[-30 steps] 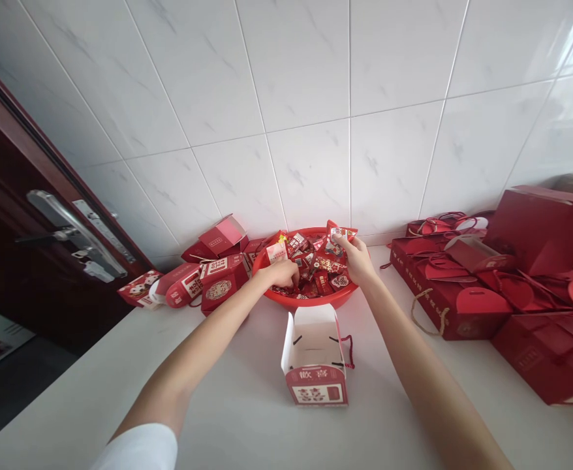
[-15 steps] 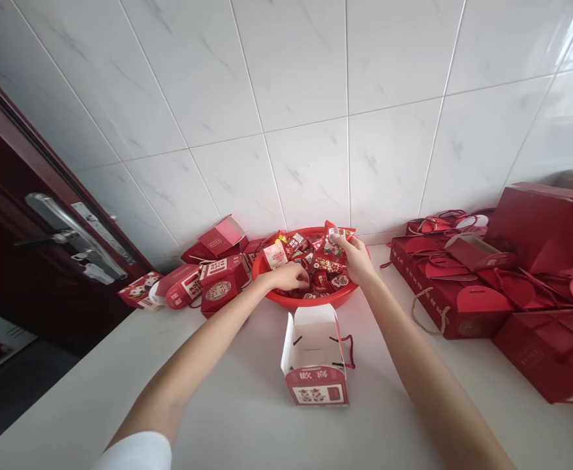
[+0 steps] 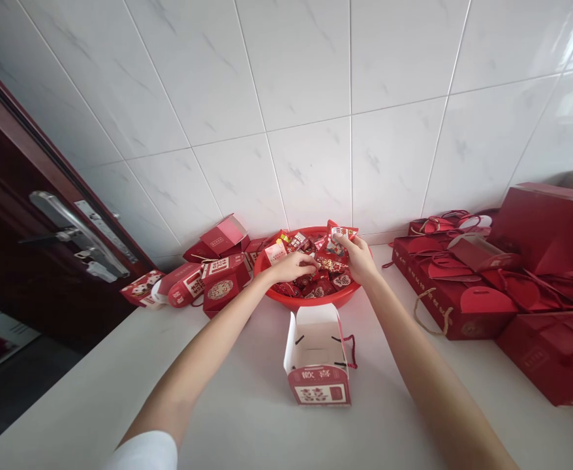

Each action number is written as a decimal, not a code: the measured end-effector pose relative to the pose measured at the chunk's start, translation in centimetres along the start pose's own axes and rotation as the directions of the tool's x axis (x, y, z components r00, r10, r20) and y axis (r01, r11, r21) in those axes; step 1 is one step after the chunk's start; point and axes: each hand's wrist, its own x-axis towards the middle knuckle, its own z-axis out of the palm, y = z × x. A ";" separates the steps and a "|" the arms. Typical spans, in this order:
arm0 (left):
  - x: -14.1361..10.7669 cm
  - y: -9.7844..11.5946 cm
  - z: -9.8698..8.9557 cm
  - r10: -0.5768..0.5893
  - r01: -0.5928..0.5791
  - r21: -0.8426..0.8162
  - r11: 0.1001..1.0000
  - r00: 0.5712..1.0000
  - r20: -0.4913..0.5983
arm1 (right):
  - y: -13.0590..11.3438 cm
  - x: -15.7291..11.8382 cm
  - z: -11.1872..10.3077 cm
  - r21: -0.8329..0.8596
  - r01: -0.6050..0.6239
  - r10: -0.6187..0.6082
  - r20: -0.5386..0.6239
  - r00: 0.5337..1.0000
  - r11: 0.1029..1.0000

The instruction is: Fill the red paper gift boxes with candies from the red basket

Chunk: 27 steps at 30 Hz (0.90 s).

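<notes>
A red plastic basin [image 3: 333, 301] against the wall holds several wrapped sweets [image 3: 316, 285], mostly red. Over its left-middle part is my left hand [image 3: 294, 266], fingers curled together; whatever they hold, if anything, is hidden. At the basin's right side my right hand [image 3: 361, 258] pinches a red snack packet [image 3: 341, 232] with a printed cartoon figure, between thumb and fingers. In front of the basin an open gift box [image 3: 322, 385], red outside and white inside, stands upright with a dark red cord handle. I see nothing inside it.
Several red boxes [image 3: 225, 282] lie left of the basin. On the right, folded gift boxes [image 3: 482, 307] and a tall red box [image 3: 543, 225] are piled up. A dark door with a metal handle [image 3: 78, 228] is at far left. White tiles [image 3: 310, 170] back the table.
My left hand has lifted slightly from among the sweets and moved a little right. The right hand keeps its hold on the packet. The view has shifted slightly.
</notes>
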 end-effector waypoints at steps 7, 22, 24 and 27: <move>2.0 3.3 1.7 -0.109 -0.005 0.415 0.910 0.961 0.252 | -0.2 -0.1 0.1 0.010 0.004 -0.004 0.000 1.000 1.000; -1.2 -0.2 -0.7 0.062 -0.091 -0.087 0.992 0.953 -0.296 | -0.5 0.0 0.3 0.083 -0.010 0.014 -0.057 0.998 0.997; -2.1 -0.1 -0.5 0.061 -0.121 -0.146 0.982 0.931 -0.360 | -0.6 0.0 0.4 0.095 -0.030 0.036 -0.063 0.997 0.995; -3.5 0.4 0.0 0.050 -0.163 -0.204 0.965 0.883 -0.466 | -0.8 -0.2 0.4 0.106 -0.064 0.070 -0.049 0.996 0.992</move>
